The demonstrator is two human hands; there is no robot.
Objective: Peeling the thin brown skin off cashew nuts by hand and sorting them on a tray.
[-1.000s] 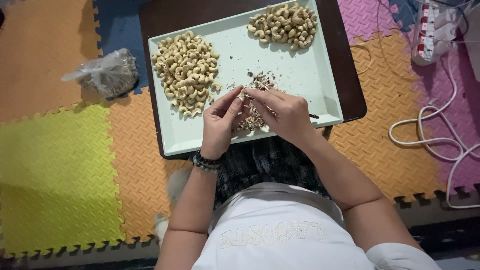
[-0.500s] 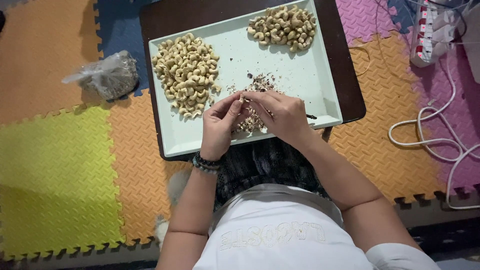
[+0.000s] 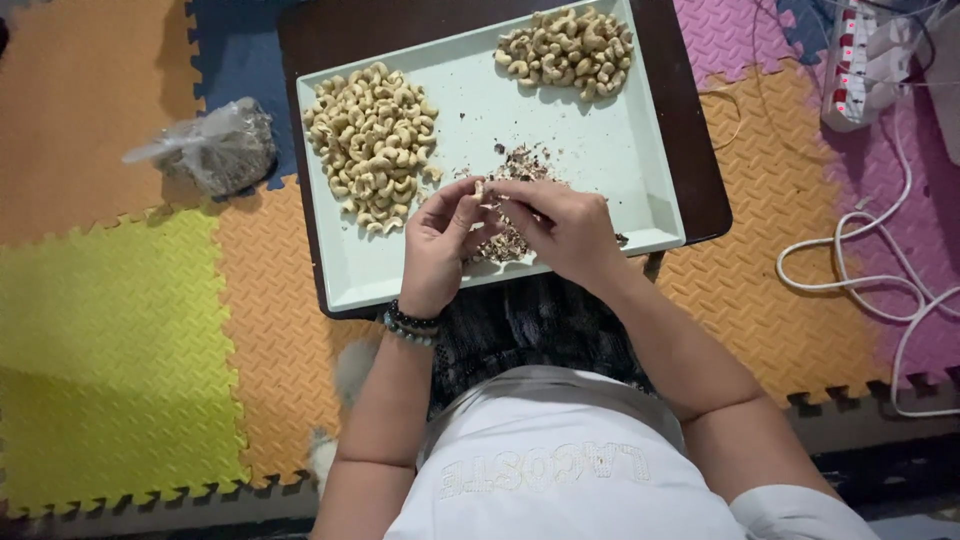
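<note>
Both hands meet over the tray: left hand and right hand pinch one cashew together, right above the peel bits (so scraps land there). Peeled nuts stay piled aside, clean.

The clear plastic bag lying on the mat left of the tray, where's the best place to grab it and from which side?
Probably by the twisted neck of the plastic bag, which tapers to a point at its left end. Come from the left or above: the gathered film there looks narrow enough to pinch, while the bulging body is wide and loose. Both hands, left and right, are over the tray.
</note>
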